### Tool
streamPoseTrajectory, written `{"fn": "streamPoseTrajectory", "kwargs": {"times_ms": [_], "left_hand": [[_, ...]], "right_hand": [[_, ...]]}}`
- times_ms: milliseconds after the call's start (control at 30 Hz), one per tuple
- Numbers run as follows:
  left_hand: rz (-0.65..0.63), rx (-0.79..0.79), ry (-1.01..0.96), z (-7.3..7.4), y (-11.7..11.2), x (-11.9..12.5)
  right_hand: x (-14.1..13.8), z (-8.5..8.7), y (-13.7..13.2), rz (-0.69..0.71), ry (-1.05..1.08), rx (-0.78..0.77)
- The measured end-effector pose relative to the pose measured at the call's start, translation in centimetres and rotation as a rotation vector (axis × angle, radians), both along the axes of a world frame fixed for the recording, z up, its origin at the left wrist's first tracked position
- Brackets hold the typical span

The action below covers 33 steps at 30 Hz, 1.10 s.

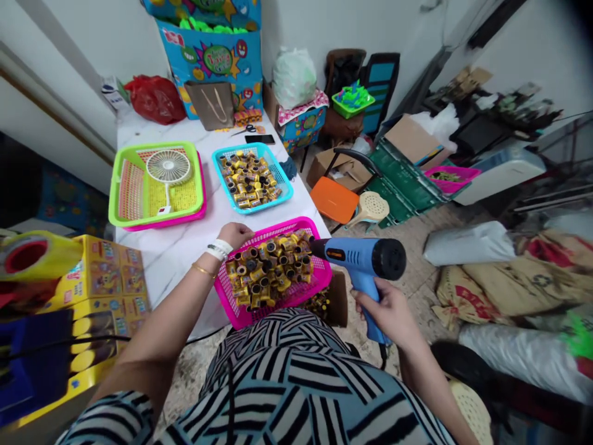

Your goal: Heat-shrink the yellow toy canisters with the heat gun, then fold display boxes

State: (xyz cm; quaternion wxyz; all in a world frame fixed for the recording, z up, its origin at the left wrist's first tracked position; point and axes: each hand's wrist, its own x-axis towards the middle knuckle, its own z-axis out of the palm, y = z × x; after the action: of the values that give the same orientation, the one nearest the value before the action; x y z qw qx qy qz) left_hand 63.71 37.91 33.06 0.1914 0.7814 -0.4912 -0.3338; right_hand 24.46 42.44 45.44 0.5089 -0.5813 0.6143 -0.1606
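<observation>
My right hand [386,309] is wrapped round the handle of a blue heat gun [359,256]. Its dark nozzle points left, over the right side of a pink plastic basket [320,281]. Small yellow-and-brown cylinders [273,269], several with dark open ends, are heaped in that basket. At the basket's far left rim is my left hand [236,235], its fingers curled at the edge; the fingertips are partly hidden. The basket overhangs the front of the white table [162,247], close to my body.
Behind stands a blue basket [286,191] of similar cylinders. A white fan [169,167] lies in a green basket [113,204] at left. A phone [259,139] and scissors [250,128] lie farther back. Yellow boxes [104,272] are stacked at left; an open carton [339,300] sits below the table.
</observation>
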Motion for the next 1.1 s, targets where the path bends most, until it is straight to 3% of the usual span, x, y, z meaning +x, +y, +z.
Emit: {"fn": "streamPoseTrajectory", "kwargs": {"times_ms": [167, 333, 500, 633, 800, 967, 1100], "left_hand": [[0.103, -0.013, 0.069, 0.5, 2.2, 1.5], [0.159, -0.002, 0.132, 0.4, 2.6, 2.5], [0.13, 0.016, 0.192, 1.0, 2.9, 3.0], [0.088, -0.019, 0.136, 1.1, 3.0, 3.0], [0.141, -0.148, -0.121, -0.9, 3.1, 0.4], [-0.111, -0.357, -0.328, -4.3, 1.4, -3.7], [-0.169, -0.371, -0.303, -6.3, 0.5, -6.4]], "right_hand": [[2.8, 0.5, -1.2, 0.022, 0.029, -0.093], [5.7, 0.6, -2.4, 0.179, -0.023, -0.059], [9.1, 0.2, -3.1, 0.242, 0.057, -0.066], [9.9, 0.5, -2.8, 0.371, 0.089, -0.04], [8.2, 1.0, -2.2, 0.32, 0.197, -0.113], [7.5, 0.4, -2.5, 0.196, 0.15, -0.079], [8.3, -0.6, -2.4, 0.176, 0.002, 0.015]]}}
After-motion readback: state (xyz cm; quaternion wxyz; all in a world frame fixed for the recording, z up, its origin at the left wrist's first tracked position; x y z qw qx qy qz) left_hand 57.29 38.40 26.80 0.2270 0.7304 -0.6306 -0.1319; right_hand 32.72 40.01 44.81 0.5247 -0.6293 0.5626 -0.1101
